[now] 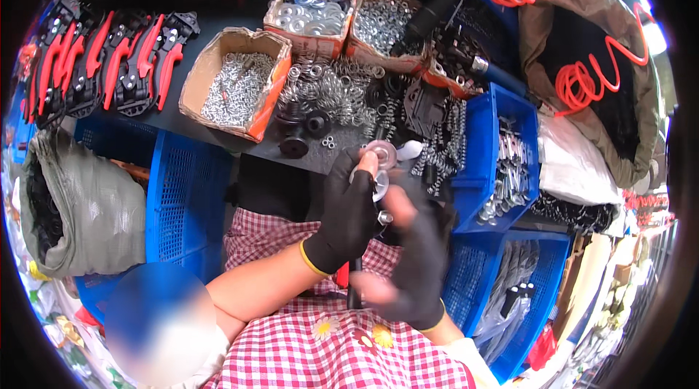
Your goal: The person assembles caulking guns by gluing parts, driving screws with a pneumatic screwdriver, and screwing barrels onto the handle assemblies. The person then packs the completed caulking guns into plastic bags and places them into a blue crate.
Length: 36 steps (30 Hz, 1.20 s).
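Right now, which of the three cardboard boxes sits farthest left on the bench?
The cardboard box of small silvery screws, beside the red-handled tools. It stands alone, nearer the person; the washer box and the nut box sit side by side behind it.

The right hand (pixel 415 258) is motion-blurred; the left hand (pixel 349 210) hides most of the tool (pixel 354 288). The small metal part (pixel 382 152) at the fingertips is too small to identify.

Pliers (pixel 109 61) left of 3 boxes (pixel 237 83); springs (pixel 335 90) between boxes, bin (pixel 502 156) right.
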Each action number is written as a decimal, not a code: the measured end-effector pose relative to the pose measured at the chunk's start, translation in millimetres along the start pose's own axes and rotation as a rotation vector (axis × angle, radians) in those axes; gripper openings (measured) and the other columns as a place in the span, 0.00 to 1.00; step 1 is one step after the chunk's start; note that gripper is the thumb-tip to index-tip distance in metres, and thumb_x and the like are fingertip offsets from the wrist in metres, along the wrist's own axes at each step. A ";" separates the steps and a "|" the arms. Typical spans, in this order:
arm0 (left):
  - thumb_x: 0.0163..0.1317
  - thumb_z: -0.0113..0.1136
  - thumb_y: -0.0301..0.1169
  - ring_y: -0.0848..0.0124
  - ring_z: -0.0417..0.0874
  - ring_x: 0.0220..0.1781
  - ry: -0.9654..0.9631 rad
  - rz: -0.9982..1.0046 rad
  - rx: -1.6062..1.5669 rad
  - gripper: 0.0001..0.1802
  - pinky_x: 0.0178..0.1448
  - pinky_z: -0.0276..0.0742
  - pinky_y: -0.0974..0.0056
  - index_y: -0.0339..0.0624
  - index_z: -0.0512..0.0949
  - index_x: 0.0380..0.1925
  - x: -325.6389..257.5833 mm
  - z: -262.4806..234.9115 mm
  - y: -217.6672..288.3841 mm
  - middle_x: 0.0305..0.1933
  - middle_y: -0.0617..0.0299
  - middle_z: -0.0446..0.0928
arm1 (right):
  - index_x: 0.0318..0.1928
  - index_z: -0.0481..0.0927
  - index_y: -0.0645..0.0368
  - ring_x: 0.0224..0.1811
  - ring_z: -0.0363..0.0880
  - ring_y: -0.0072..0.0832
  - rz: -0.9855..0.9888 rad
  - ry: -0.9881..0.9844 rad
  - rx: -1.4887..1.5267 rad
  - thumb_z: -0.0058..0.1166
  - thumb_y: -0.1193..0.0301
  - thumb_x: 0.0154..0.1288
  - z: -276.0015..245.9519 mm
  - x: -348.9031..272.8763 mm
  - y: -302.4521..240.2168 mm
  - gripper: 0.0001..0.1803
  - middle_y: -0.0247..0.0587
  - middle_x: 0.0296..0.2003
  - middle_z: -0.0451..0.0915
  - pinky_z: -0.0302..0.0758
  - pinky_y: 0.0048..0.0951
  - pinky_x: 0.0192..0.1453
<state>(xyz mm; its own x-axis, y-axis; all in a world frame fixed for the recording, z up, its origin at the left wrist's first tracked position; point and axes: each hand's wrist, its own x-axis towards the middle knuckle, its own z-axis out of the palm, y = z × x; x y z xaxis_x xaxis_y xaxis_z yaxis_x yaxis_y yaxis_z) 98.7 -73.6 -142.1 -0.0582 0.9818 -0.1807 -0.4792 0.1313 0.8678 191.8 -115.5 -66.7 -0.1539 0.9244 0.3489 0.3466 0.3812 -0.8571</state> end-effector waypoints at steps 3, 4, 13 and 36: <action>0.77 0.39 0.37 0.77 0.80 0.32 -0.050 -0.071 0.015 0.18 0.38 0.76 0.69 0.36 0.76 0.42 -2.2 -1.3 7.8 0.34 0.63 0.79 | 0.48 0.83 0.68 0.58 0.78 0.47 0.137 -0.059 0.421 0.59 0.57 0.59 -29.4 -27.7 22.8 0.26 0.61 0.55 0.78 0.72 0.44 0.62; 0.77 0.40 0.37 0.77 0.80 0.32 -0.031 -0.054 -0.002 0.17 0.37 0.76 0.69 0.37 0.76 0.43 -1.6 0.3 2.6 0.34 0.63 0.79 | 0.46 0.83 0.68 0.58 0.78 0.46 0.108 0.049 0.554 0.58 0.57 0.59 -23.3 -25.8 25.0 0.25 0.59 0.54 0.78 0.72 0.44 0.62; 0.73 0.51 0.32 0.66 0.83 0.43 -0.083 0.567 0.546 0.13 0.44 0.79 0.63 0.38 0.72 0.52 2.8 -18.6 -7.1 0.47 0.53 0.79 | 0.54 0.79 0.66 0.55 0.80 0.47 0.092 -0.057 0.059 0.67 0.74 0.50 6.8 0.1 1.3 0.28 0.61 0.52 0.79 0.75 0.40 0.59; 0.55 0.70 0.33 0.74 0.74 0.38 -0.506 -0.122 0.515 0.15 0.43 0.72 0.67 0.42 0.72 0.35 -3.1 -25.8 69.6 0.37 0.60 0.71 | 0.36 0.84 0.57 0.41 0.84 0.45 -0.418 -0.365 -1.223 0.61 0.69 0.52 -0.3 260.9 172.7 0.10 0.47 0.32 0.84 0.80 0.40 0.45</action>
<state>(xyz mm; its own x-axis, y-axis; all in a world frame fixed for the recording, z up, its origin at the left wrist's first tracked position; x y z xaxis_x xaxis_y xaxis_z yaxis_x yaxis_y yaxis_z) 43.0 -71.1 -93.1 0.4411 0.8827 -0.1620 0.0237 0.1690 0.9853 211.8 191.6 -123.6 -0.6204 0.7544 0.2144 0.7820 0.5745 0.2416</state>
